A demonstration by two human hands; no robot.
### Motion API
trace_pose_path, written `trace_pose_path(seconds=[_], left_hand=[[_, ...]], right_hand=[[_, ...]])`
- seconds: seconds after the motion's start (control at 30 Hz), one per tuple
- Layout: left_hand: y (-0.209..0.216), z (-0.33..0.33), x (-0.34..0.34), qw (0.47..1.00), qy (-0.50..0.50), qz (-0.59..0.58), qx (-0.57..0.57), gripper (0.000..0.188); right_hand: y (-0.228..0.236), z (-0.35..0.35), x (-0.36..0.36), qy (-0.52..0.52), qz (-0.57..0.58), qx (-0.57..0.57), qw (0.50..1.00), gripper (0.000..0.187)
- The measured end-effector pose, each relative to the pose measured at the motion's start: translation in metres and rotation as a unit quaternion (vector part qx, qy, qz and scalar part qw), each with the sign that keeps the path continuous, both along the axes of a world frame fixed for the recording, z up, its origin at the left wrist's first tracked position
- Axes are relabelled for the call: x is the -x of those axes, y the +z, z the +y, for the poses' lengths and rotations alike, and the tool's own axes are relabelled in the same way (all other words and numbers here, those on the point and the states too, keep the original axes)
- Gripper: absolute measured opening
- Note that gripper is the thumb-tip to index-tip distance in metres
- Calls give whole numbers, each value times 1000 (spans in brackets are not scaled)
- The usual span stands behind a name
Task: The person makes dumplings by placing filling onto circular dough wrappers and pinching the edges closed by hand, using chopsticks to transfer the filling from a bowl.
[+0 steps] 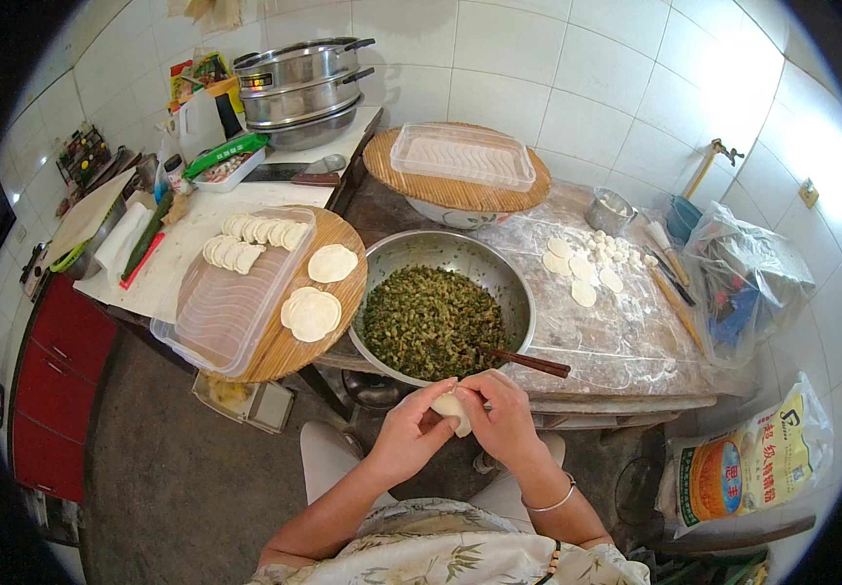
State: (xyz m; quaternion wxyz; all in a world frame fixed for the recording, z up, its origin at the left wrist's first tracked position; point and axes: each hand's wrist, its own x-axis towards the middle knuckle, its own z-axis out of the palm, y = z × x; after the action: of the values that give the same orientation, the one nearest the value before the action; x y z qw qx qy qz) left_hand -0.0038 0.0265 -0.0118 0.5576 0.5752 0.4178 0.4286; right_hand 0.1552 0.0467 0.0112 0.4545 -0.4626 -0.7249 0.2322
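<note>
A pale, folded dumpling (452, 413) is pinched between my two hands, just in front of a large steel bowl (521, 283). My left hand (411, 426) grips it from one side. From the other side, my right hand (501, 414) presses its edge with thumb and fingers. Chopped green filling (431, 317) fills much of the bowl, and wooden chopsticks (533, 362) rest in it over the near right rim. To the left, round wrappers (312, 314) lie on a woven tray (343, 239), beside a clear plastic tray (221, 336) with rows of finished dumplings (255, 234).
On the floured board (577, 336) at right lie flat wrappers (585, 292), small dough pieces (616, 252) and a rolling pin (676, 310). A cleaver (294, 173) and stacked steamer pots (299, 88) stand back left. A flour sack (752, 458) is at lower right.
</note>
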Motion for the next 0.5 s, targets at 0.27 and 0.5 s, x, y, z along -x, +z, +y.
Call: trace_pose_path(seconds=[0.27,0.5], left_hand=[[-3,0,0,999,19,-29,-4,46],[-4,0,2,999,18,-11,-33,47]], right_hand=[[5,-3,0,14,-10,28,999,9],[1,-1,-5,22,25,16,999,7]])
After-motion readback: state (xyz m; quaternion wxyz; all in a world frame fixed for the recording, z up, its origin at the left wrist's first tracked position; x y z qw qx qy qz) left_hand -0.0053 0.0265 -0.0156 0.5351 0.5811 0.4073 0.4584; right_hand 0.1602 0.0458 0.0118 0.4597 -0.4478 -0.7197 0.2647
